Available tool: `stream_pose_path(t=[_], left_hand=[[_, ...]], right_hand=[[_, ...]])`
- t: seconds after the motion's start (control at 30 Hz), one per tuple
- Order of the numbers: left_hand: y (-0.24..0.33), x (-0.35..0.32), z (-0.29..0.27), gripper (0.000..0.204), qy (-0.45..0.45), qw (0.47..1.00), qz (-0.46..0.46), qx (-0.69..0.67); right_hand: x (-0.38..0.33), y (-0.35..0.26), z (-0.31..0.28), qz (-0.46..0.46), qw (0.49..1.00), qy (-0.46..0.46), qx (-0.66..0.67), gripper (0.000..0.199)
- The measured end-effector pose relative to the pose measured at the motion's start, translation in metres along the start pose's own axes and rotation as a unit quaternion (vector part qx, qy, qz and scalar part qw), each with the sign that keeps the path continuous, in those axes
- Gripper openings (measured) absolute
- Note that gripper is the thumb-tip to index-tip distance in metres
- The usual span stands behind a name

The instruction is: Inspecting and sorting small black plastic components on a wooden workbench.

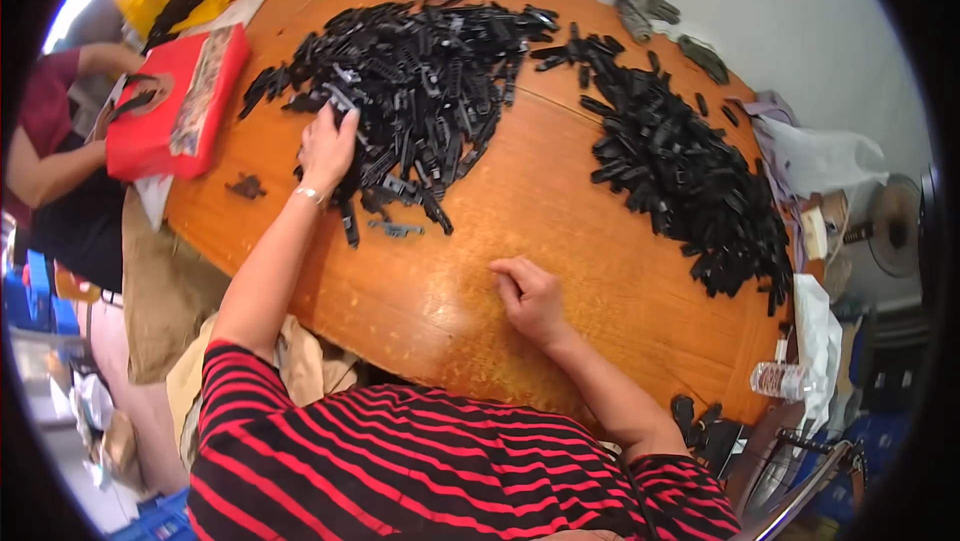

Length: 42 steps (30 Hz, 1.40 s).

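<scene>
Left hand reaches into the big pile of black plastic parts at the far left of the round wooden table. Fingers are spread and pressed down onto the pile's near-left flank; whether they pinch a single piece, cannot tell. A thin bracelet sits at the wrist. Right hand rests on bare wood near the table's near edge, fingers loosely curled, holding nothing, well apart from both piles.

Judgement on doing the pick well: the parts are tangled, so lifting one from the loose fringe rather than digging into the heap should keep others from dragging along; the free hand could steady the pile.

Materials: the parts are small, elongated, matte-to-glossy black moulded plastic, ribbed or slotted, hard-edged, interlocking in the heap. A second pile of similar pieces runs along the table's right edge. A few stray grey pieces lie just beside the first pile's near side. The tabletop is varnished orange-brown wood, glossy, with a seam across it. A red box sits at the left edge, with another person's arm beside it. A clear plastic bottle lies off the near right edge.
</scene>
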<state>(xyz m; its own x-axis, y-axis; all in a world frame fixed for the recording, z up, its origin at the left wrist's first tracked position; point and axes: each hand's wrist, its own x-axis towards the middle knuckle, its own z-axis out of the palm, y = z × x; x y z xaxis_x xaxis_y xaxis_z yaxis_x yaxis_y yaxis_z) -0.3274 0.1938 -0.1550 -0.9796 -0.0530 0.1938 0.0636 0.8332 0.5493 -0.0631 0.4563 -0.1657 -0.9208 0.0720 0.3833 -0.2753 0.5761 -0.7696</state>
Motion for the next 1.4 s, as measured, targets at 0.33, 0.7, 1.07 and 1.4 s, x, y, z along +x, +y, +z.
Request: stream_pose_path(t=[0.33, 0.7, 1.07, 1.4], left_hand=[[-0.104, -0.022, -0.062, 0.042, 0.158, 0.974, 0.018, 0.164], [-0.107, -0.036, -0.044, 0.044, 0.077, 0.989, 0.055, 0.117], [-0.053, -0.036, -0.031, 0.041, 0.008, 0.982, 0.182, 0.048], [-0.050, -0.039, -0.037, 0.042, 0.003, 0.986, 0.163, 0.036]], right_hand=[[0.069, 0.030, -0.056, 0.031, 0.997, -0.062, 0.028, 0.018], [0.284, 0.135, -0.136, 0.099, 0.932, 0.094, -0.335, 0.020], [0.367, 0.192, -0.125, 0.247, 0.884, 0.005, -0.398, 0.051], [0.348, 0.206, -0.112, 0.187, 0.887, -0.051, -0.420, 0.044]])
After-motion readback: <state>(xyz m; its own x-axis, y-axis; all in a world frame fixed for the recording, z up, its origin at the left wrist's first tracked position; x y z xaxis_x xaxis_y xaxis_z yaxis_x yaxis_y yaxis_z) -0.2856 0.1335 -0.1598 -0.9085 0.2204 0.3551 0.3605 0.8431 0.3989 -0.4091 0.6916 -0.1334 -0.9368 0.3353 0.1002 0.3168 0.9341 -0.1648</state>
